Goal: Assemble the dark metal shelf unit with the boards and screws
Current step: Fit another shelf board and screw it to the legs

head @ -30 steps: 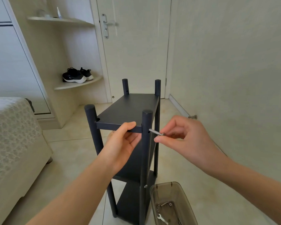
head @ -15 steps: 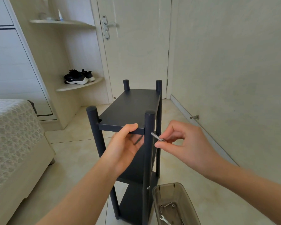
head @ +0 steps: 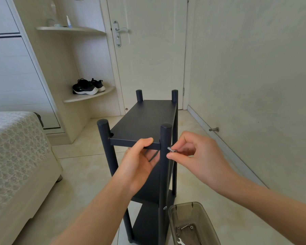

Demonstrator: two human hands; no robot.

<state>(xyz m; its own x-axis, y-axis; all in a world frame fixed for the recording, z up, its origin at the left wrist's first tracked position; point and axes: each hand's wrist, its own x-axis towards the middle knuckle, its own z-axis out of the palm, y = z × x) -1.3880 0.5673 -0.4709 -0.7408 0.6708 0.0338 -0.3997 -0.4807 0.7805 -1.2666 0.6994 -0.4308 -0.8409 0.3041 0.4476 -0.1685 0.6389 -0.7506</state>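
Observation:
A dark metal shelf unit (head: 141,121) stands upright on the floor with four round posts and a top board between them. My left hand (head: 140,160) grips the front edge of the top board, thumb on top and fingers underneath. My right hand (head: 193,156) pinches a silver screw (head: 171,150) whose tip touches the right side of the near right post (head: 165,156), just below board level. A fitted screw head (head: 165,207) shows lower on that same post. Lower boards are partly hidden behind my left arm.
A clear grey plastic bin (head: 189,225) with several screws and a small wrench (head: 180,242) sits on the floor right of the shelf. A bed (head: 16,156) is at the left, a wall close on the right, and a closed door (head: 148,50) beyond.
My right hand has brought the screw leftward until its tip meets the near right post. The camera moved slightly closer and lower. My left hand stays on the board's front edge.

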